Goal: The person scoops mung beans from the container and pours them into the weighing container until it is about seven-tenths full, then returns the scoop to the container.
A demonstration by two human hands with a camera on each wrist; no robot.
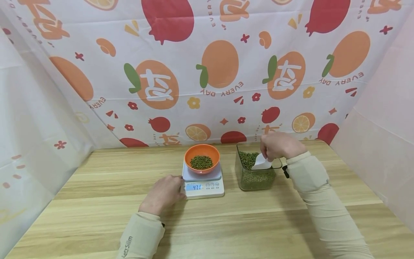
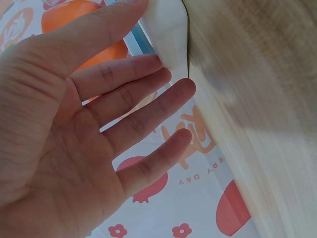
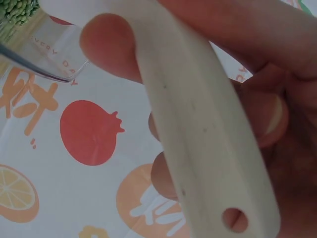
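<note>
My right hand [image 1: 279,144] grips the handle of a white scoop [image 1: 262,162], its blade tilted down into a clear square container [image 1: 257,181] of green mung beans [image 1: 248,159]. In the right wrist view the scoop's handle [image 3: 198,124], with a hole at its end, runs between thumb and fingers. My left hand [image 1: 166,192] rests at the left edge of a white kitchen scale [image 1: 203,192], fingers extended and slightly spread in the left wrist view. On the scale stands an orange bowl [image 1: 213,153] holding some mung beans [image 1: 201,162]. The lit display [image 1: 194,187] seems to read 471.
Everything stands on a wood-grain table [image 1: 223,223]. A fruit-printed cloth [image 1: 223,111] hangs right behind its back edge, and pale sheets [image 1: 42,126] close off the left and right sides. The container stands a short way right of the scale.
</note>
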